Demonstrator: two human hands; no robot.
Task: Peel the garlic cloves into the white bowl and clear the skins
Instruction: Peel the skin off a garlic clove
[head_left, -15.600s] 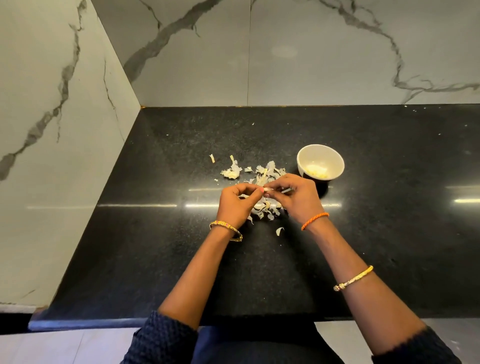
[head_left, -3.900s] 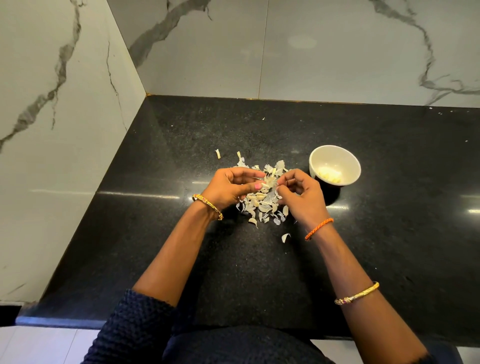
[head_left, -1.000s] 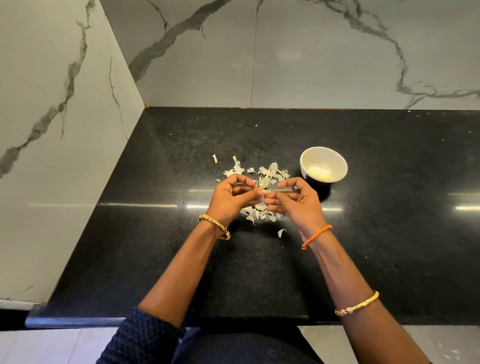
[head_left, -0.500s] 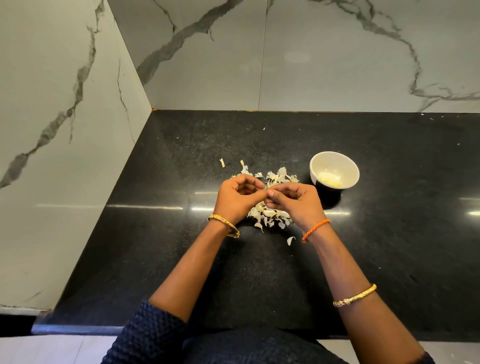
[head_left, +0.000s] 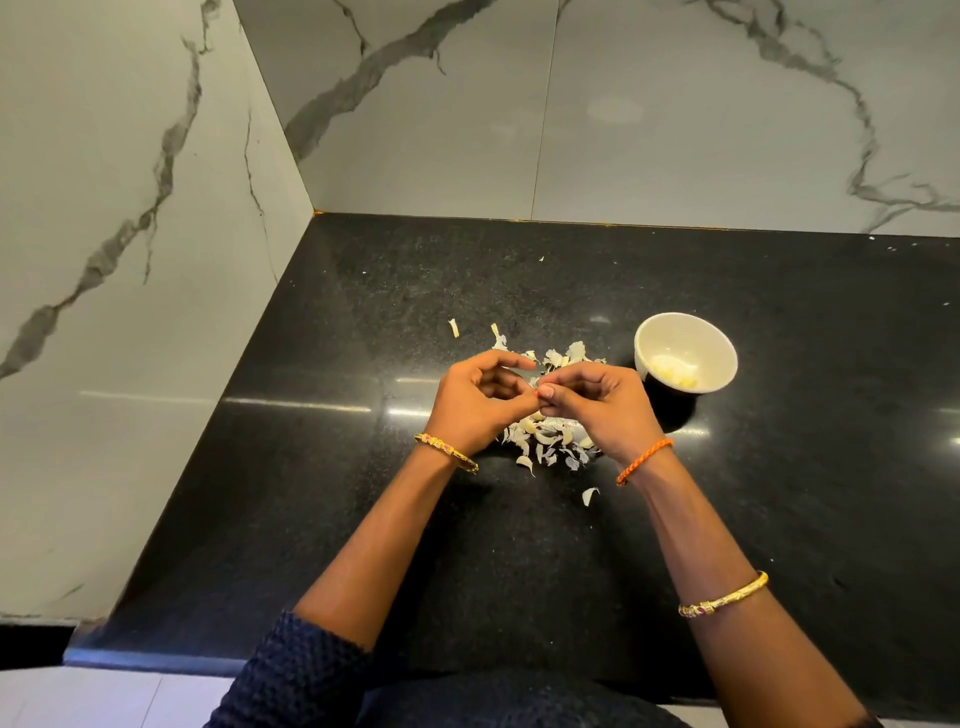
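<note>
My left hand (head_left: 480, 400) and my right hand (head_left: 597, 402) meet fingertip to fingertip above a heap of pale garlic skins (head_left: 545, 441) on the black counter. Between the fingertips they pinch a small garlic clove (head_left: 540, 391), which is mostly hidden by the fingers. The white bowl (head_left: 685, 343) stands just right of my right hand, with a few peeled yellowish cloves (head_left: 675, 373) lying in it.
Loose skin flakes lie apart from the heap: one (head_left: 453, 328) at the far left, one (head_left: 589, 496) nearer me. The black counter (head_left: 363, 493) meets marble walls on the left and at the back. Its front edge (head_left: 156, 657) runs close to my body.
Over the last second both hands stayed together above the skins, and their fingertips shifted slightly on the clove. The camera view moved a little; the bowl and the heap stayed put.
</note>
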